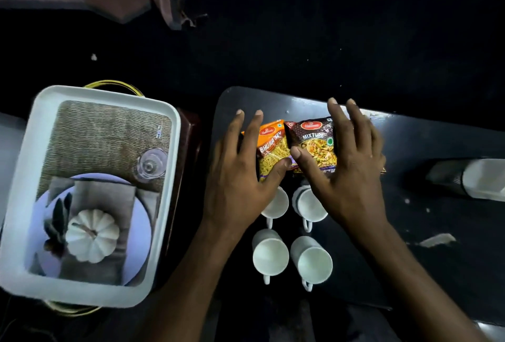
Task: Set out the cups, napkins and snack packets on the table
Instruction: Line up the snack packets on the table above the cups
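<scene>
fingers straight, the left grip [240,175] presses the orange packet [270,147] and the right grip [347,166], spread flat, the mixture packet [311,139], side by side on the dark bench [423,150], far side of four white cups [270,257]; squaring them calls for light, even pressure.

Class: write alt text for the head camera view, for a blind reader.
A left hand rests on an orange snack packet and a right hand on a dark brown snack packet, side by side on a black table. Four white handled cups stand in two rows nearer the viewer; a white rectangular tray sits to the left.
</scene>
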